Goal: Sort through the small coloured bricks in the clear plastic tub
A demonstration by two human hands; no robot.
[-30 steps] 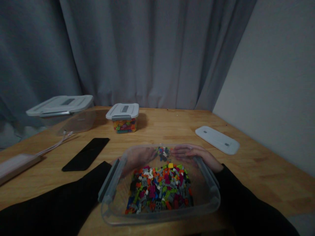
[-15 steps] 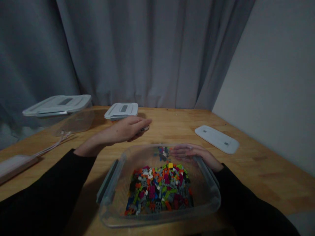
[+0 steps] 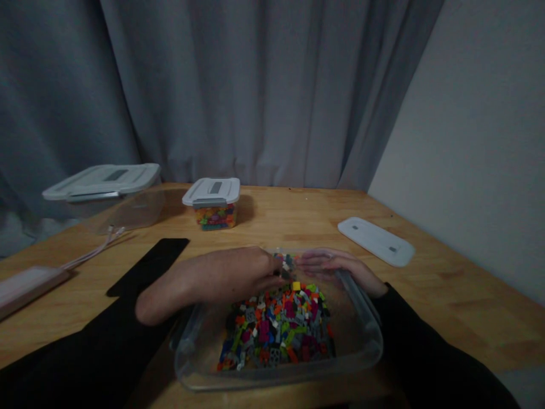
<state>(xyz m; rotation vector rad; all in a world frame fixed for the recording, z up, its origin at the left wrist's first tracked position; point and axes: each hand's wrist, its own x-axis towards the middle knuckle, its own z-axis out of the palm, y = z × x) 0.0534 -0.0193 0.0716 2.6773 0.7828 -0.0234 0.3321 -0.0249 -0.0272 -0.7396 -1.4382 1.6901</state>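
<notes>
A clear plastic box (image 3: 361, 358) in front of me holds a mixed heap of small building bricks (image 3: 276, 326). My left hand (image 3: 238, 275) reaches over its far left part, fingers curled and bent down; what they hold, if anything, is hidden. Just beyond those fingertips, a small cluster of bricks (image 3: 288, 261) shows at the far wall; I cannot tell which side of the wall it is on. My right hand (image 3: 336, 264) is at the far right corner, fingers stretched out and together, seen partly through the clear plastic.
A white lid (image 3: 377, 241) lies on the wooden table to the right. At the back stands a small lidded box (image 3: 216, 216) of colourful pieces. Farther left are a large lidded clear box (image 3: 128, 207), a white power strip (image 3: 32, 287) with cables, and a black flat object (image 3: 149, 264).
My left hand has moved right and down from beyond the box to over its far part, uncovering the small lidded box and black flat object. My right hand has stayed in place.
</notes>
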